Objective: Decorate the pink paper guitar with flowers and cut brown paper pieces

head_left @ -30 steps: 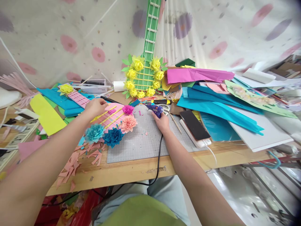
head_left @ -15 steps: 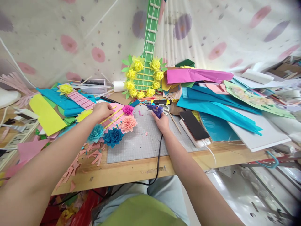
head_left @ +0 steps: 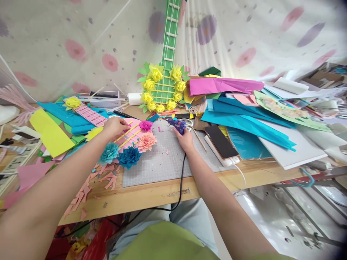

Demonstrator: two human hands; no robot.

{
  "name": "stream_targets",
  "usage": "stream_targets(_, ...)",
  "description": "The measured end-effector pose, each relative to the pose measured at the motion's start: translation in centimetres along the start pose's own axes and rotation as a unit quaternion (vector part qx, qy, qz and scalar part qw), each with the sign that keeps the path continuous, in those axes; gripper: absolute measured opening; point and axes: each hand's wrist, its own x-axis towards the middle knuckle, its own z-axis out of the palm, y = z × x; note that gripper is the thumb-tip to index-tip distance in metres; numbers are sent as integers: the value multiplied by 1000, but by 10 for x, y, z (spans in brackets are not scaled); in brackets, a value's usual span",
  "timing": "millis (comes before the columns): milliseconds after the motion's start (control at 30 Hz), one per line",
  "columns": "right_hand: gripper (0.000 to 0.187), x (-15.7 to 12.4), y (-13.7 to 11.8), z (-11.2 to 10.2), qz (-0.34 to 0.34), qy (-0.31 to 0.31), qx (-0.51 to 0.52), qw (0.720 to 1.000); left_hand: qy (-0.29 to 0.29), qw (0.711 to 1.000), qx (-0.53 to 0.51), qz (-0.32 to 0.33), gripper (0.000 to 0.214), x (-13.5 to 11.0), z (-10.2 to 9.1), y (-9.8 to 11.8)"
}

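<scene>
My right hand is closed around a blue hot glue gun, its nozzle pointing left over the grey cutting mat. My left hand is over the body of a pink paper guitar, fingers bent together; what they pinch, if anything, I cannot make out. Yellow sticks cross the guitar body. Around its edge sit paper flowers: a magenta one, a peach one, a dark blue one, a light blue one and a yellow one partly behind my left wrist.
A green paper guitar with yellow flowers leans at the back. A phone rests on a white power strip at right, before piled blue paper. Pink paper scraps lie front left. The gun's black cord hangs over the table edge.
The view has shifted slightly, so the scene sits a little further left. Both hands keep nearly the same pose, the right still around the glue gun.
</scene>
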Motion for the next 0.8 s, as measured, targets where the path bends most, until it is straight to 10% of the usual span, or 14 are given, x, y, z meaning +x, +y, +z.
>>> stream_targets(800, 45, -1, -2, -1, 4, -3, -5, 1000, -3, 999, 31, 19, 26, -4, -9, 5)
